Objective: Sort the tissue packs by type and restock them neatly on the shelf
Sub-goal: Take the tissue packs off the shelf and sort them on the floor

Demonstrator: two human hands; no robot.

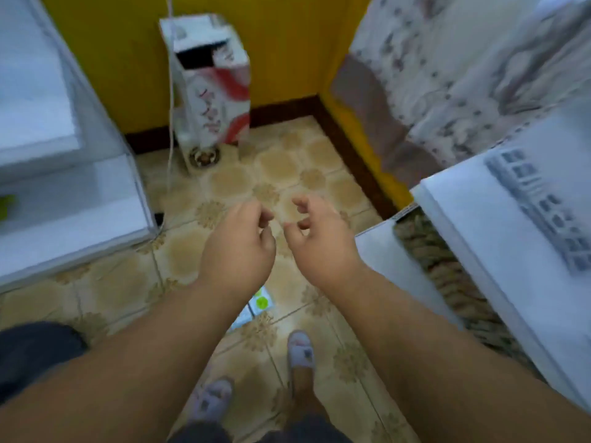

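Head view, listed left to right.

White cabinet point(73, 212): well left of the left hand; a stepped white unit, contents blurred.

Carton point(212, 81): upright against the yellow wall, beyond both hands; white with red print, top torn open.

Left hand point(238, 247): held over the tiled floor point(287, 174), fingers loosely curled, holding nothing.

Tissue packs point(256, 306): on the floor below and between the wrists, nearer the feet; a white wrapper with a green dot, largely hidden by the left forearm. Number and type cannot be told.

Right hand point(319, 241): just beside the left, apart from it, fingers loosely curled, thumb near the forefinger, holding nothing.

White surface point(499, 238): right of the right hand, bearing a blurred grey printed block; a woven item lies between it and a lower white panel.

Handling, as judged: packs are likely light, soft and compressible, with a slick film wrapper. Take hold across the short sides with a spread grip, squeezing gently so the wrapper neither slips nor crushes.
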